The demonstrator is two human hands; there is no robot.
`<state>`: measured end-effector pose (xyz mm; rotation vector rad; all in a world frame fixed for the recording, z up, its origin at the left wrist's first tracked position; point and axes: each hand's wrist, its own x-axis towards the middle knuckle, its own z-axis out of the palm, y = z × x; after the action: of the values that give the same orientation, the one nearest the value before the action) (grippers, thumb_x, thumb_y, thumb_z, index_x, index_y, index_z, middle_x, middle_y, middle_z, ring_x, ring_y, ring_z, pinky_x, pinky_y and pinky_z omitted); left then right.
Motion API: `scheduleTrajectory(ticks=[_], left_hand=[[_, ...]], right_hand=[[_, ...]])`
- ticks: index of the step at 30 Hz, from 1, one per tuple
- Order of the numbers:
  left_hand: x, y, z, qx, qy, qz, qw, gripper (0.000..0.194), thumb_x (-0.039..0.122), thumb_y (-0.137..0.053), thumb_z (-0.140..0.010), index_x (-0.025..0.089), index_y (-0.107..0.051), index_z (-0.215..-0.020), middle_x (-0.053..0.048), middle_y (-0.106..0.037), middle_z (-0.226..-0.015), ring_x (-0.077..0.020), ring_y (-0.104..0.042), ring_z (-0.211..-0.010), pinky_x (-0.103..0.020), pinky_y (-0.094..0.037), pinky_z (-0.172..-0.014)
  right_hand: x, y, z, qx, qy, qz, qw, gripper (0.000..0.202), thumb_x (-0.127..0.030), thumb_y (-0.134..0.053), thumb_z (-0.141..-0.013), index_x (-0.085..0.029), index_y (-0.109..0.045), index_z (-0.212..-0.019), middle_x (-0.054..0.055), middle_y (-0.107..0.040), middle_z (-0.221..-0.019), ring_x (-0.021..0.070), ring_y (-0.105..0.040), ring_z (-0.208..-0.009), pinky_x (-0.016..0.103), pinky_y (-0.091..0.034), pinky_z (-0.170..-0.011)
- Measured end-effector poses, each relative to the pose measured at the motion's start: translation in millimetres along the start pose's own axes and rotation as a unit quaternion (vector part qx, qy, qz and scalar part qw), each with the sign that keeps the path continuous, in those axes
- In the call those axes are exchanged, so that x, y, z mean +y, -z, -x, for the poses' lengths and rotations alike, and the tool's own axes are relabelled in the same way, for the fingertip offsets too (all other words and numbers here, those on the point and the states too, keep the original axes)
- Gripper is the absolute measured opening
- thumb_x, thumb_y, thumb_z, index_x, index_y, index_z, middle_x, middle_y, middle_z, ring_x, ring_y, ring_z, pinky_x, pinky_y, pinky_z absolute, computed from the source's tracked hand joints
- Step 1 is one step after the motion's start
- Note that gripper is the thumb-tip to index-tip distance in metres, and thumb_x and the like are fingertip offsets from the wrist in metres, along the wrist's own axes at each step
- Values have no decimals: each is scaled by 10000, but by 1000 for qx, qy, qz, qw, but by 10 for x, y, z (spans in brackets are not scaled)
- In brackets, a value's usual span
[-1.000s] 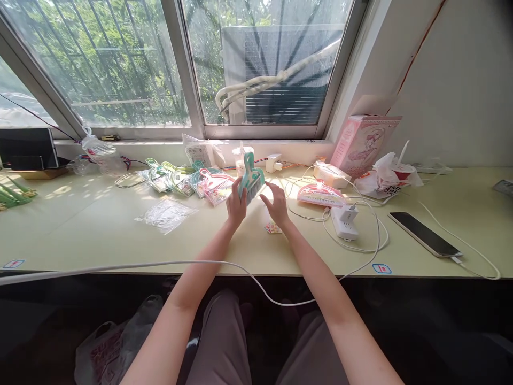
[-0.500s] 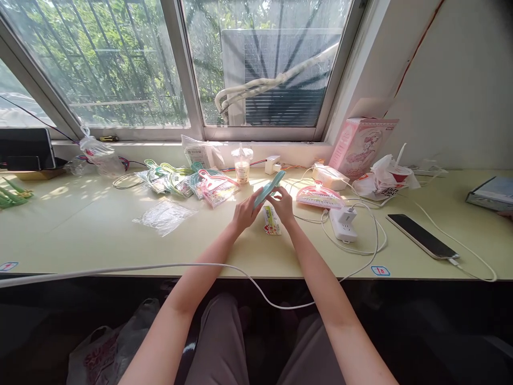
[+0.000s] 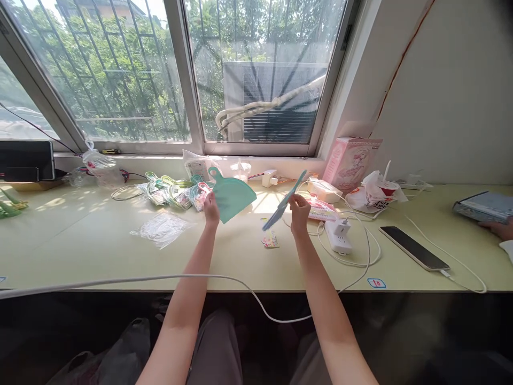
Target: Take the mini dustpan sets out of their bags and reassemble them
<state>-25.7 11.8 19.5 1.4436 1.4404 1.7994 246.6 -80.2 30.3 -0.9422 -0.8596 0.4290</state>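
Observation:
A teal dustpan-shaped piece (image 3: 234, 197) is gripped at its left edge by my left hand (image 3: 211, 209), its looped handle pointing up. In my right hand (image 3: 300, 211) is a blue-green brush (image 3: 282, 206), tilted and seen nearly edge-on. The two pieces are apart, both raised over the table. Below and between them lies a small colourful card (image 3: 270, 240). Bagged sets with looped handles (image 3: 172, 191) lie behind and left of my left hand.
Crumpled clear plastic (image 3: 162, 229) lies on the left. At right are a power strip (image 3: 339, 238), looped cables, a phone (image 3: 412, 247), a pink box (image 3: 352, 164) and a person's hand (image 3: 499, 229) by a blue-grey box. A white cable crosses in front of the table.
My hands have moved apart, separating the teal piece from the brush. The view has tilted up slightly, and more of the other person's hand shows at right.

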Motion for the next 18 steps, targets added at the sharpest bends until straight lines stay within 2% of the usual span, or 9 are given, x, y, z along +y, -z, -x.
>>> scheduleTrajectory(ticks=[2,3,5,6,9,11,13,15,18], left_hand=[[-39,-9,16,-96,-6,-27,995,371,409,-383,-972,208,-516,-690,-18,-532,-688,-183,-531,-718,-308,-442,-731],[-57,-19,31,-145,-10,-41,989,374,411,-405,-963,206,-522,-672,-20,-544,-679,-184,-536,-707,-307,-444,-715],[-86,-41,66,-224,-22,-92,970,347,386,-457,-939,200,-566,-667,-30,-582,-676,-197,-564,-708,-311,-449,-706],[-95,-51,85,-246,-34,-132,960,307,353,-479,-927,196,-605,-695,-40,-609,-692,-212,-586,-729,-318,-454,-719],[-87,-72,148,-237,-96,-261,931,233,233,-469,-918,182,-693,-953,-98,-689,-857,-270,-646,-867,-354,-460,-789],[-58,-78,186,-208,-132,-315,917,302,210,-427,-941,175,-669,-1117,-134,-699,-992,-294,-655,-938,-375,-461,-817],[-30,-78,211,-204,-153,-345,903,322,244,-406,-969,168,-643,-1173,-150,-686,-1068,-305,-647,-976,-392,-464,-833],[-29,-75,221,-216,-173,-365,889,299,283,-452,-967,161,-639,-1166,-161,-658,-1122,-319,-610,-1060,-402,-467,-855],[-102,-64,214,-244,-194,-404,860,208,253,-584,-895,156,-668,-1059,-172,-607,-1159,-341,-521,-1177,-421,-455,-919]], right_hand=[[17,22,-13,62,14,89,994,378,-531,-728,-687,-167,-674,-777,50,-692,-760,186,-611,-749,318,-482,-718],[22,40,-15,68,13,151,986,374,-530,-718,-711,-165,-681,-784,59,-703,-776,189,-621,-752,319,-481,-730],[38,84,-12,22,-10,303,953,335,-503,-698,-766,-170,-705,-803,79,-729,-831,210,-651,-797,319,-474,-750],[54,105,-6,-24,-32,385,922,307,-480,-698,-780,-175,-718,-804,88,-737,-851,226,-664,-829,319,-470,-753],[134,141,19,-171,-103,570,797,254,-409,-729,-784,-158,-747,-822,139,-743,-913,285,-681,-944,329,-465,-772],[195,143,36,-218,-116,620,745,255,-372,-689,-833,-132,-757,-890,175,-734,-986,306,-675,-1002,334,-466,-788],[240,145,43,-215,-100,634,736,247,-282,-582,-911,-118,-753,-978,191,-721,-1041,299,-670,-1020,333,-465,-790],[269,163,35,-189,-68,631,749,283,-165,-489,-935,-130,-737,-1066,180,-717,-1058,282,-663,-1020,334,-462,-793],[318,221,4,-169,-30,630,758,290,-129,-536,-903,-166,-727,-1117,164,-704,-1102,306,-602,-1122,350,-462,-808]])
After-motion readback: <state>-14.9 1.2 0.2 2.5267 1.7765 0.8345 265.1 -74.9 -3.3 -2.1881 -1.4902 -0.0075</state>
